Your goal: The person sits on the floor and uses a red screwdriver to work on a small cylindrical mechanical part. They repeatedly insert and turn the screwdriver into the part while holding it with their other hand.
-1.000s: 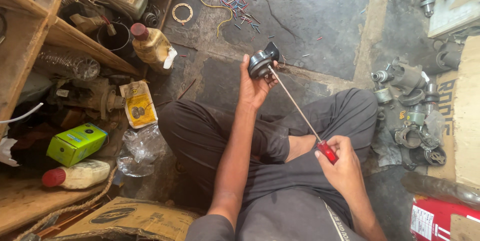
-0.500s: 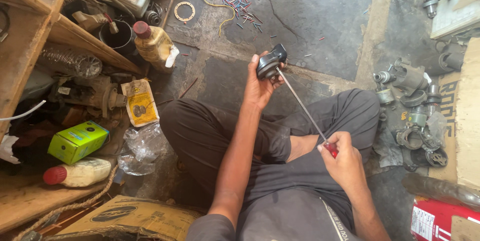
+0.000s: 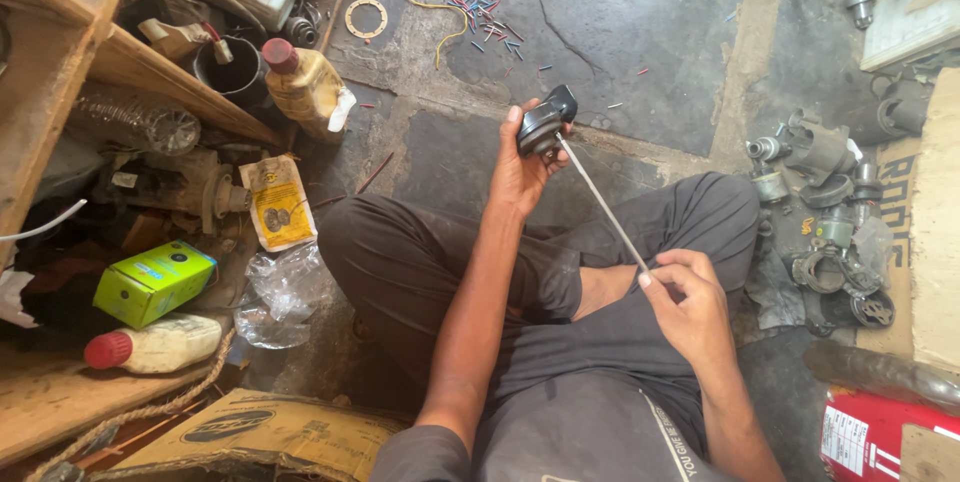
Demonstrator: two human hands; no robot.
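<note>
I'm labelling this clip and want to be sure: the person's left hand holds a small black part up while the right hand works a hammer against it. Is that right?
Not quite: the right hand holds a screwdriver, not a hammer. Its thin metal shaft runs up to the small black part that the left hand holds up over the floor. The head view shows this.

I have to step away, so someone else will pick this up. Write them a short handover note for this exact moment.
Left hand: raised over the lap, gripping a small black part.
Right hand: closed on the handle end of a long screwdriver, whose tip sits against the black part.
Surroundings: the person sits cross-legged on the floor; grey metal parts lie at their right, a green box and bottles at their left.
Done: tool and part are brought together.
Left: whether a fastener has loosened cannot be told.
</note>
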